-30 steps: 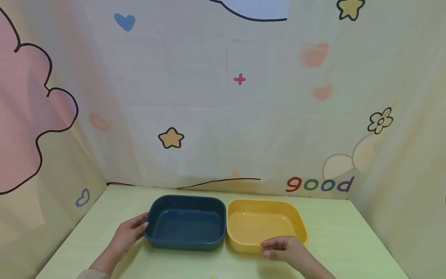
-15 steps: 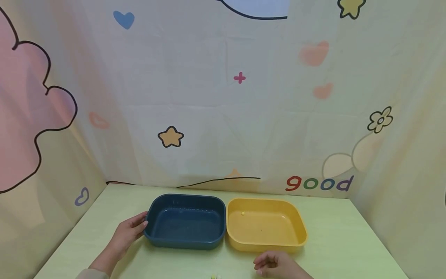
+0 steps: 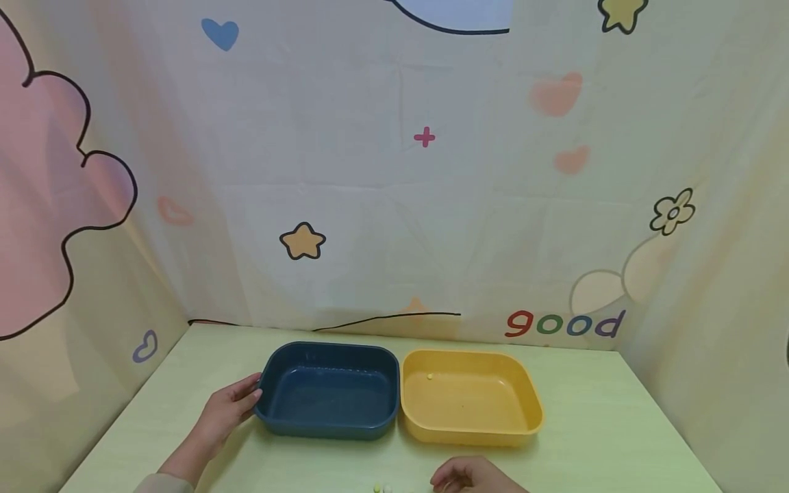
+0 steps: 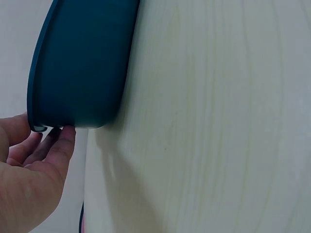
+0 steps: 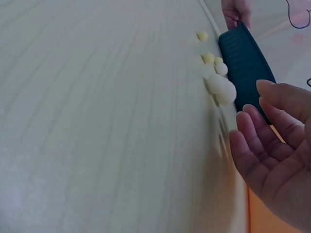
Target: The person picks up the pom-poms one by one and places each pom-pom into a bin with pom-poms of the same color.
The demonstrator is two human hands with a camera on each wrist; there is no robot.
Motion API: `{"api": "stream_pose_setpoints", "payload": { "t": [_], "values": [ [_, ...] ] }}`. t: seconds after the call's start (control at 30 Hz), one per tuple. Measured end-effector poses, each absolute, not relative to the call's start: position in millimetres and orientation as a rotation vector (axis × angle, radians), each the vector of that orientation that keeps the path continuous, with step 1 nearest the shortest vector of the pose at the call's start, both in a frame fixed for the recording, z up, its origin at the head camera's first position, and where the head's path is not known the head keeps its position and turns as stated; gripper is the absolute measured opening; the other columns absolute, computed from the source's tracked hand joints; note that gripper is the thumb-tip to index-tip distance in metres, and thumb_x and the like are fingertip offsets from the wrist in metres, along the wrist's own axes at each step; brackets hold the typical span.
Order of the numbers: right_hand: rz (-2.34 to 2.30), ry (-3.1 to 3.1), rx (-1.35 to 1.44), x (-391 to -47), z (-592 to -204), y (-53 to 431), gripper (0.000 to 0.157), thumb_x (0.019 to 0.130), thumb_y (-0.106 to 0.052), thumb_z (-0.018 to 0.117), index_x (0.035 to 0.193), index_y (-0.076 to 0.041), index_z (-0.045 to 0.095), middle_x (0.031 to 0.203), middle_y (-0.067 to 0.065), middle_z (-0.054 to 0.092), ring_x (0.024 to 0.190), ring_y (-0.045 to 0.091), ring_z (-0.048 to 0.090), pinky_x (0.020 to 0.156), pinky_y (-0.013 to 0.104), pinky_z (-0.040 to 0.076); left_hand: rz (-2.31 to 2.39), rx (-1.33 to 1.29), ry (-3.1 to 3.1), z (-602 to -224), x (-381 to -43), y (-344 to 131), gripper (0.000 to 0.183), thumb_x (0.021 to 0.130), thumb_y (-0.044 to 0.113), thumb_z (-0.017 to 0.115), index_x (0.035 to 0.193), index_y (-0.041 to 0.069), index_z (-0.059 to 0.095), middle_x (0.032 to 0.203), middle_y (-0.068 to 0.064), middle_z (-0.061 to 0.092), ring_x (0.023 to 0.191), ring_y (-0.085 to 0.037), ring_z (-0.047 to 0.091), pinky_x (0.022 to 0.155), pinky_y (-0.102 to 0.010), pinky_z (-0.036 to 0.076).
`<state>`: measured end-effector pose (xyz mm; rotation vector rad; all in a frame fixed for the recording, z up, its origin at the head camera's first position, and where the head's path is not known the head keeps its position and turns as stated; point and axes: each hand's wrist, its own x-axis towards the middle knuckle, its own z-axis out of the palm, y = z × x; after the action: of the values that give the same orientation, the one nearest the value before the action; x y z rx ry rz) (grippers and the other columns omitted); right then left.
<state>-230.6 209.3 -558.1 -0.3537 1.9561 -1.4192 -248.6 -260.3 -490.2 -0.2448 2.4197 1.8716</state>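
A dark blue plastic bin [image 3: 333,431] stands on the table, with a yellow bin [image 3: 468,436] right beside it on the right. My left hand [image 3: 224,414] holds the blue bin at its left end, thumb on the rim and fingertips against the outer wall below. One tiny yellow pom-pom [image 3: 429,376] lies inside the yellow bin. My right hand [image 3: 471,476] hovers in front of the yellow bin, fingers loosely bent and nothing between them. White pom-poms [image 5: 224,92] and smaller yellow pom-poms [image 5: 208,58] lie in a line on the table near its fingertips.
The light green table [image 3: 592,438] bears both bins. A pale printed curtain [image 3: 370,171] with stars, hearts and the word "good" hangs behind and at both sides. In the head view, the pom-poms on the table sit right at the bottom edge.
My right hand has drawn back from the yellow bin's front rim, moving towards me and slightly left. The left hand and both bins have stayed put.
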Motion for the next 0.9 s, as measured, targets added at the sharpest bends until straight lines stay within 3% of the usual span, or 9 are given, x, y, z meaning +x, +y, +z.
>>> {"api": "stream_pose_setpoints", "payload": {
  "t": [0.2, 0.33, 0.47, 0.67, 0.9],
  "values": [
    [-1.353, 2.043, -0.415, -206, -514, 188, 0.024, 0.09, -0.018, 0.078, 0.106, -0.002, 0.073, 0.096, 0.0, 0.075, 0.086, 0.011, 0.066, 0.078, 0.023, 0.056, 1.87, -0.238, 2.426, -490, -249, -259, 0.051, 0.108, 0.009, 0.05, 0.153, -0.01, 0.036, 0.158, -0.032, 0.037, 0.136, -0.03, 0.057, 0.1, -0.032, 0.061],
    [-1.295, 2.079, -0.46, -202, -507, 183, 0.02, 0.091, -0.018, 0.076, 0.104, -0.002, 0.074, 0.092, -0.004, 0.075, 0.083, 0.007, 0.065, 0.075, 0.018, 0.053, 1.865, -0.25, 2.43, -490, -249, -259, 0.052, 0.108, 0.01, 0.051, 0.153, -0.009, 0.036, 0.157, -0.032, 0.038, 0.136, -0.031, 0.058, 0.1, -0.034, 0.061],
    [-1.325, 2.094, -0.476, -200, -508, 180, 0.017, 0.09, -0.011, 0.075, 0.101, 0.002, 0.074, 0.091, 0.002, 0.076, 0.08, 0.008, 0.063, 0.071, 0.018, 0.052, 1.862, -0.247, 2.434, -490, -249, -260, 0.052, 0.108, 0.01, 0.051, 0.154, -0.009, 0.036, 0.157, -0.032, 0.037, 0.137, -0.034, 0.056, 0.101, -0.034, 0.061],
    [-1.33, 2.124, -0.492, -198, -511, 175, 0.016, 0.089, -0.005, 0.073, 0.1, 0.006, 0.074, 0.091, 0.011, 0.076, 0.078, 0.008, 0.062, 0.069, 0.017, 0.051, 1.869, -0.236, 2.432, -490, -248, -260, 0.052, 0.108, 0.009, 0.05, 0.154, -0.009, 0.036, 0.158, -0.032, 0.038, 0.134, -0.027, 0.059, 0.1, -0.032, 0.061],
    [-1.303, 2.173, -0.573, -197, -513, 172, 0.016, 0.09, -0.004, 0.072, 0.099, 0.009, 0.073, 0.091, 0.024, 0.075, 0.076, 0.0, 0.06, 0.069, 0.014, 0.049, 1.861, -0.247, 2.441, -490, -248, -259, 0.051, 0.108, 0.01, 0.05, 0.154, -0.009, 0.036, 0.157, -0.032, 0.038, 0.135, -0.03, 0.058, 0.1, -0.033, 0.061]
  ]
}}
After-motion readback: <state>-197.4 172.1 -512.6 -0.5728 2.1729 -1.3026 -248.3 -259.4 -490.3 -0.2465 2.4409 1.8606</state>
